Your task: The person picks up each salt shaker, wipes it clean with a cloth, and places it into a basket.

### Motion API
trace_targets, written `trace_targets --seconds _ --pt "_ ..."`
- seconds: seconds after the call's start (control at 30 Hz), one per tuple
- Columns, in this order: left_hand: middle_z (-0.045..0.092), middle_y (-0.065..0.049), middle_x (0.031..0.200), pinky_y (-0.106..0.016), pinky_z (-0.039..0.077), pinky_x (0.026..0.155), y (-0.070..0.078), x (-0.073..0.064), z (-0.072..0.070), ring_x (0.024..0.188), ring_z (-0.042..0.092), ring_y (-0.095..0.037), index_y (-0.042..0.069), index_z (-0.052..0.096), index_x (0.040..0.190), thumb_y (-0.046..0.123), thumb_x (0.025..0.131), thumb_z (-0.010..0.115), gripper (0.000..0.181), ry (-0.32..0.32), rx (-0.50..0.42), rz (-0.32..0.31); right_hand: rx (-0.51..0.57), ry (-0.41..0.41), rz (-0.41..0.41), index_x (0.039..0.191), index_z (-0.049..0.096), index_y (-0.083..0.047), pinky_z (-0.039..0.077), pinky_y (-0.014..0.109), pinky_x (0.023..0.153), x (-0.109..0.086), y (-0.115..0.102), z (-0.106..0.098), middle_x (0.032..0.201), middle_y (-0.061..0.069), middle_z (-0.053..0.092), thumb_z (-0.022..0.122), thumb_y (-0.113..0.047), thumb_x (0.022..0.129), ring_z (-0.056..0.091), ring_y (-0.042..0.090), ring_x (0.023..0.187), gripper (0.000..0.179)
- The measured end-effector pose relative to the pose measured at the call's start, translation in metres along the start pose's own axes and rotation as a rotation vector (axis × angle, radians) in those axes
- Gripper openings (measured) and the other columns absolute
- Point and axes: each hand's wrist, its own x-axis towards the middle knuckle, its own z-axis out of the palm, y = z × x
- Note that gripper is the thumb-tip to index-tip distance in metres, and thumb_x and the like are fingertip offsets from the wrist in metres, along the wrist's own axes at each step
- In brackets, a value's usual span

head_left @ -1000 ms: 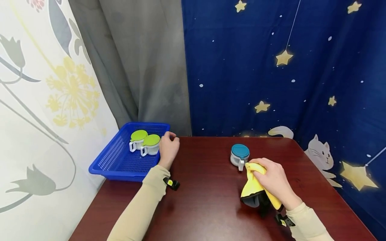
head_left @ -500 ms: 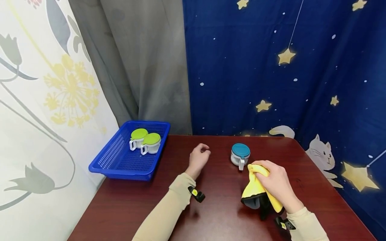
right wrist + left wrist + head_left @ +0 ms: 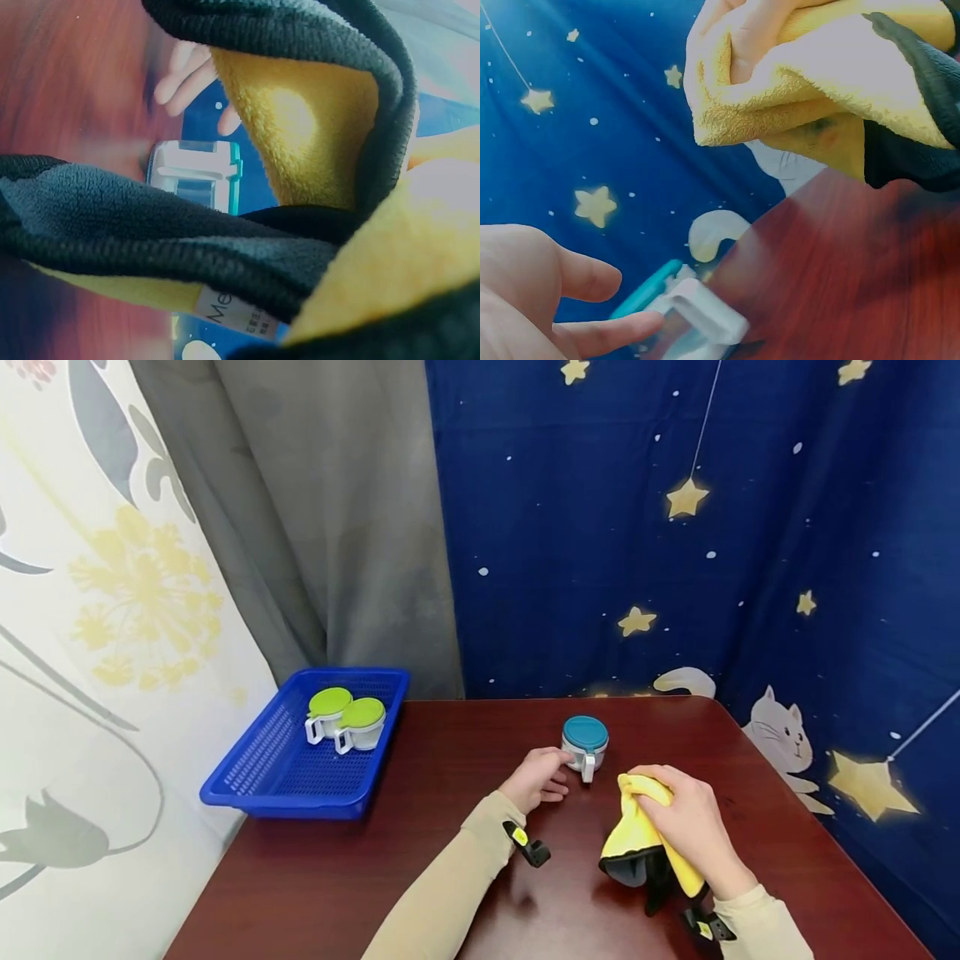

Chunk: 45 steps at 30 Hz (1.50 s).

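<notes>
A clear jar with a teal lid and white handle [image 3: 586, 743] stands upright on the table. My left hand [image 3: 536, 778] is just left of it, fingers loosely extended and holding nothing. Its index finger overlaps the jar's edge in the head view; whether it touches, I cannot tell. In the left wrist view, the white handle [image 3: 705, 311] shows beyond the fingertips. My right hand [image 3: 690, 814] grips a folded yellow cloth [image 3: 632, 831] with a grey underside and black edging, held in front of the jar. The cloth [image 3: 292, 127] fills much of the right wrist view.
A blue plastic basket [image 3: 221, 789] is at the table's left side. Inside are two jars with lime-green lids [image 3: 330, 701] and white handles. Curtains hang behind the dark red table [image 3: 450, 860], and a white patterned cloth [image 3: 90, 693] hangs at the left.
My left hand has moved right, from the basket's edge across the table to the teal-lidded jar. The right hand keeps its grip on the cloth with little movement. The head view has shifted slightly.
</notes>
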Motion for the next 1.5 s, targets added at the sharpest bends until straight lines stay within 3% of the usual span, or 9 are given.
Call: trace_targets --seconds 0.2,0.33,0.47,0.57,0.7,0.87,1.07,1.23,1.5 --pt "0.059 -0.029 0.114 -0.044 0.057 0.079 -0.006 0.009 0.009 0.091 0.069 -0.040 0.013 0.071 0.113 0.042 0.095 0.065 0.034 -0.035 -0.050 -0.086 -0.004 0.004 0.007 0.111 0.074 -0.028 0.050 0.029 0.065 -0.005 0.004 -0.001 0.104 -0.009 0.070 0.080 -0.013 0.082 0.060 0.014 0.083 0.033" --pt "0.059 -0.028 0.111 -0.039 0.057 0.074 -0.008 0.019 0.013 0.087 0.070 -0.038 0.013 0.067 0.120 0.051 0.091 0.069 0.047 -0.088 -0.094 -0.129 -0.001 0.011 0.004 0.111 0.073 -0.028 0.050 0.029 0.064 -0.007 0.005 -0.001 0.104 -0.010 0.069 0.080 -0.013 0.082 0.060 0.013 0.082 0.033" --pt "0.057 -0.028 0.114 -0.038 0.055 0.078 -0.009 0.027 0.016 0.093 0.068 -0.038 0.011 0.065 0.129 0.055 0.092 0.067 0.057 -0.178 -0.169 -0.167 0.006 0.004 0.010 0.112 0.073 -0.028 0.050 0.029 0.064 -0.008 0.006 -0.001 0.104 -0.010 0.070 0.081 -0.014 0.083 0.060 0.013 0.081 0.033" --pt "0.056 -0.030 0.118 -0.039 0.053 0.083 -0.009 0.030 0.017 0.099 0.066 -0.040 0.007 0.069 0.127 0.055 0.094 0.064 0.058 -0.202 -0.213 -0.173 0.005 0.000 0.019 0.112 0.073 -0.029 0.050 0.028 0.063 -0.010 0.007 0.000 0.103 -0.010 0.070 0.081 -0.015 0.082 0.060 0.013 0.081 0.034" --pt "0.057 -0.033 0.120 -0.041 0.053 0.086 -0.009 0.030 0.016 0.098 0.067 -0.042 0.001 0.072 0.117 0.054 0.091 0.068 0.059 -0.150 -0.267 -0.160 0.006 0.007 0.033 0.111 0.073 -0.029 0.049 0.029 0.064 -0.011 0.006 0.001 0.103 -0.010 0.070 0.081 -0.015 0.082 0.061 0.013 0.081 0.034" --pt "0.062 -0.032 0.110 -0.040 0.055 0.086 -0.009 0.028 0.014 0.086 0.069 -0.038 -0.003 0.071 0.104 0.053 0.089 0.071 0.058 -0.094 -0.282 -0.149 0.020 -0.009 0.052 0.112 0.074 -0.027 0.051 0.030 0.067 -0.013 0.006 0.003 0.105 -0.009 0.070 0.080 -0.015 0.082 0.062 0.013 0.084 0.033" --pt "0.064 -0.022 0.098 -0.045 0.056 0.085 -0.007 0.021 0.011 0.093 0.069 -0.045 -0.002 0.064 0.111 0.040 0.094 0.071 0.046 -0.072 -0.338 -0.118 0.037 -0.020 0.060 0.112 0.074 -0.028 0.051 0.029 0.066 -0.014 0.006 0.008 0.106 -0.010 0.070 0.081 -0.015 0.082 0.062 0.012 0.084 0.034" --pt "0.062 -0.016 0.097 -0.054 0.055 0.084 -0.002 0.006 0.007 0.102 0.066 -0.041 0.000 0.058 0.124 0.034 0.096 0.069 0.046 -0.029 -0.298 -0.073 0.028 -0.005 0.033 0.112 0.074 -0.029 0.050 0.029 0.065 -0.012 0.003 0.013 0.104 -0.011 0.070 0.081 -0.015 0.081 0.061 0.012 0.082 0.034" --pt "0.062 -0.010 0.085 -0.048 0.056 0.084 0.010 -0.026 -0.002 0.071 0.060 -0.024 -0.001 0.063 0.114 0.035 0.098 0.065 0.039 0.046 -0.171 0.049 0.049 0.035 -0.033 0.110 0.073 -0.029 0.048 0.029 0.062 -0.003 -0.013 0.026 0.099 -0.015 0.066 0.083 -0.016 0.080 0.057 0.010 0.077 0.034"
